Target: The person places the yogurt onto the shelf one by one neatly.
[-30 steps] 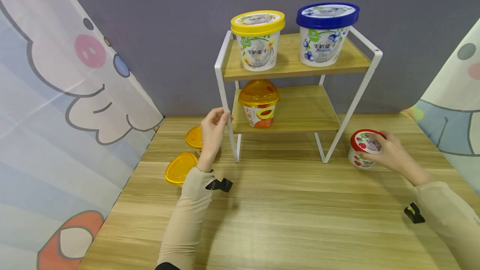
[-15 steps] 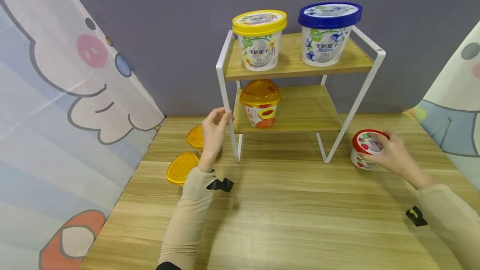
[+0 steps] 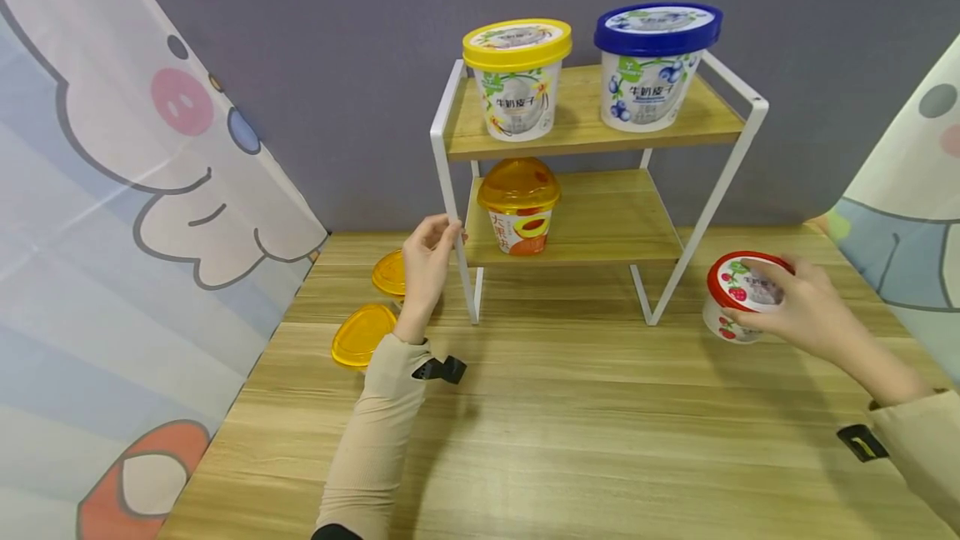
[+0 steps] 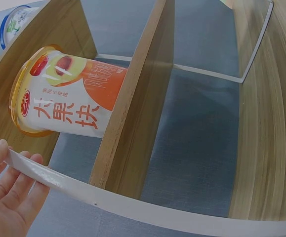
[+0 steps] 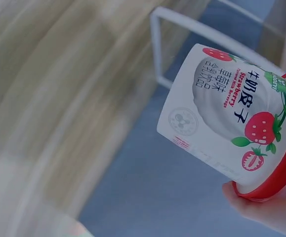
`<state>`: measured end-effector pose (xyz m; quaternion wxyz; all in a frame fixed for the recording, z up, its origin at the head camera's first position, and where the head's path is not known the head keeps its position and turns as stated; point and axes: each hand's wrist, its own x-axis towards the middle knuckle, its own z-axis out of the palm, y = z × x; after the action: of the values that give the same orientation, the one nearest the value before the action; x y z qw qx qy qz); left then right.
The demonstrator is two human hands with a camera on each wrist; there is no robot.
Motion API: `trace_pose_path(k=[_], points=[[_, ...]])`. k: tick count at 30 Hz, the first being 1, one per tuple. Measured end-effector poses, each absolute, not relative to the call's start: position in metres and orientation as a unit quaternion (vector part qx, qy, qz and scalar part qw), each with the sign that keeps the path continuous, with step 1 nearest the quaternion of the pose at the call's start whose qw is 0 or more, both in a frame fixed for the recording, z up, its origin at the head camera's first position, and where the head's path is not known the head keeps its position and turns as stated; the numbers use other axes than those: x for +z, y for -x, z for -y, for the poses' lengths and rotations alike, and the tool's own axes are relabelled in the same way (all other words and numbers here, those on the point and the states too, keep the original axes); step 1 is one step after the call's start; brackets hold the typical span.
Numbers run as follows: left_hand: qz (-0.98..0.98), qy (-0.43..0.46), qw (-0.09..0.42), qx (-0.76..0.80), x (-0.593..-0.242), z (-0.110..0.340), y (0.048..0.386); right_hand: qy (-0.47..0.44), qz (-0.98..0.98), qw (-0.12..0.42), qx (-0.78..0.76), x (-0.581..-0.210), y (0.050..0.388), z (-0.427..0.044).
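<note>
My left hand (image 3: 427,261) pinches the white front-left post (image 4: 68,182) of a two-tier wooden rack (image 3: 585,144), thumb on one side and fingers on the other. My right hand (image 3: 806,311) grips a white strawberry tub (image 5: 222,113) by its red lid (image 3: 750,282), to the right of the rack. The tub seems held up off the table. On the upper tier stand a yellow-lidded tub (image 3: 517,94) and a blue-lidded blueberry tub (image 3: 648,90). A fruit cup (image 4: 73,94) with an orange domed lid stands at the left of the lower tier.
Two orange-lidded cups (image 3: 363,336) stand on the wooden table (image 3: 570,432), left of the rack and partly behind my left arm. A grey wall (image 3: 360,90) rises behind, with cartoon-print curtains (image 3: 90,290) on both sides.
The right hand has raised the strawberry tub, and both look larger and slightly further right. My left hand keeps its place on the post.
</note>
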<state>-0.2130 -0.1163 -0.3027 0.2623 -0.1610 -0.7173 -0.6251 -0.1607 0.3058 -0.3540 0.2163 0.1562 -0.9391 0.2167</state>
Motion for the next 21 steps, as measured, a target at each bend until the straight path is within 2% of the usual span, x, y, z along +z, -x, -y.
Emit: trace_pose_path(k=[11, 21], points=[[0.724, 0.157, 0.266, -0.616, -0.302, 0.117, 0.212, -0.166, 0.936, 0.22, 0.218, -0.322, 0.131, -0.275], [0.722, 0.163, 0.265, -0.618, -0.303, 0.117, 0.213, -0.187, 0.932, 0.222, 0.216, -0.302, 0.12, -0.249]])
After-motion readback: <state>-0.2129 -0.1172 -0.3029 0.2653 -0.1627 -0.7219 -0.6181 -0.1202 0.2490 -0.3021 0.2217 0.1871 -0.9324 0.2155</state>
